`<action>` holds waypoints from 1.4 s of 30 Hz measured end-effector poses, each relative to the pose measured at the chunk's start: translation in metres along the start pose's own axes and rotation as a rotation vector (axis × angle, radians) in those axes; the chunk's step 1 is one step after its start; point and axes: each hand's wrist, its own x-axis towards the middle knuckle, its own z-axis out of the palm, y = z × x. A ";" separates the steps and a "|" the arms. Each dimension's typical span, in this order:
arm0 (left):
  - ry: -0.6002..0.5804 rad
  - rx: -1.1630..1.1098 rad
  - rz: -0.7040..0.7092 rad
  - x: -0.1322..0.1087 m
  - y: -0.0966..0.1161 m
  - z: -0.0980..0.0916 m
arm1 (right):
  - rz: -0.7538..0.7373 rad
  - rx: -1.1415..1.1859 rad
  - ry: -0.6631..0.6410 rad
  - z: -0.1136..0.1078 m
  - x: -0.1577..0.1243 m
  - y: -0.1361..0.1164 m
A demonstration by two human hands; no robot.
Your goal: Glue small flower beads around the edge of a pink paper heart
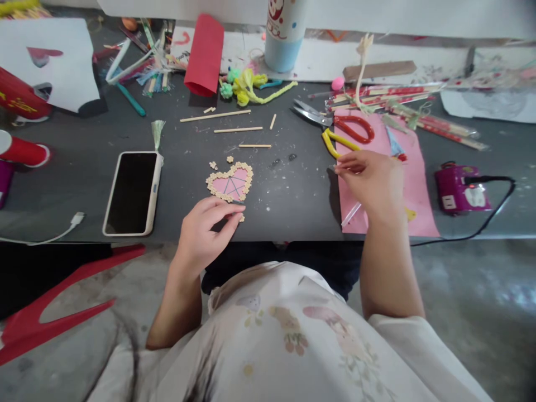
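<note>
A pink heart (235, 182), edged with small beige flower-shaped pieces and crossed by dark thin lines, lies flat on the table. My left hand (207, 229) is just below it, thumb and forefinger tips nearly together. A beige piece (242, 219) shows at the thumb tip; whether it is gripped is unclear. Over the left edge of a pink sheet (412, 190), my right hand (371, 178) is closed in a pinch; what it holds, if anything, is too small to name. Scissors (335, 125) with red and yellow handles lie partly open just beyond that hand.
Thin wooden sticks (232, 116) and loose beige pieces (213, 166) lie beyond the heart. A phone (133, 192) is at left, near a white cable (76, 219). A purple box (460, 190) with a black cord stands right. Behind are a bottle (285, 42) and yellow pipe cleaners (251, 86).
</note>
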 end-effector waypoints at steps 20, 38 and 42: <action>0.043 0.024 -0.006 0.001 -0.005 -0.006 | -0.143 -0.021 -0.039 -0.001 -0.010 -0.024; 0.064 0.070 -0.012 -0.007 -0.014 -0.020 | -0.550 -0.552 -0.361 0.047 -0.027 -0.112; 0.054 0.075 -0.025 -0.007 -0.015 -0.020 | -0.555 -0.543 -0.390 0.048 -0.028 -0.115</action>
